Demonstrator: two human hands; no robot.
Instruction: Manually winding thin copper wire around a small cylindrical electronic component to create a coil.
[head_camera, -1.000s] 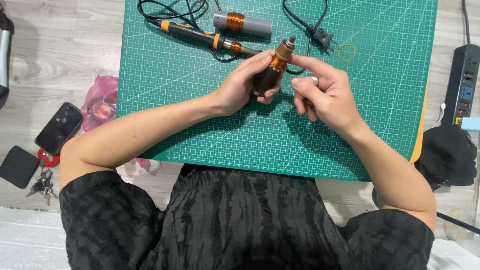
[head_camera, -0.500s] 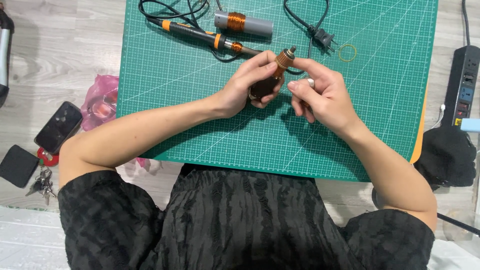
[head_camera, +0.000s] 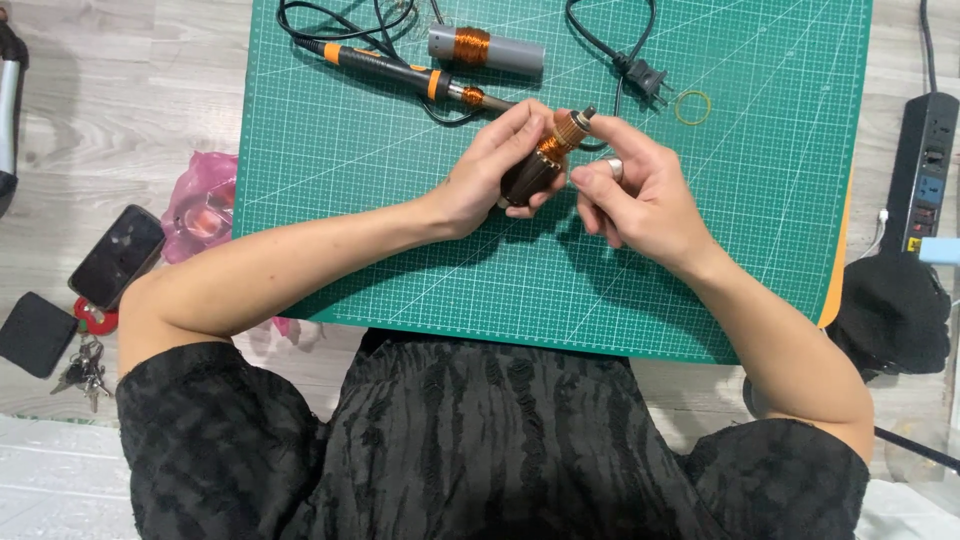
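My left hand (head_camera: 492, 170) grips a small motor armature (head_camera: 545, 158), dark brown with copper windings and a ribbed copper end, held tilted over the green cutting mat (head_camera: 400, 230). My right hand (head_camera: 630, 195) meets it from the right, fingertips at the armature's upper end near its short shaft; a ring shows on one finger. Whether the right hand pinches anything small there is hidden. Just behind the hands lies a black and orange soldering iron (head_camera: 400, 72) with its tip pointing toward them.
A grey cylinder wound with copper wire (head_camera: 485, 48), a black power plug and cord (head_camera: 640, 72) and a yellow rubber band (head_camera: 692, 106) lie at the mat's far side. A power strip (head_camera: 920, 170) sits right. A phone (head_camera: 115, 256), keys (head_camera: 85, 365), pink bag (head_camera: 200, 205) lie left.
The armature has shifted slightly up and left in my left hand, and my right fingers have closed in on its upper end.
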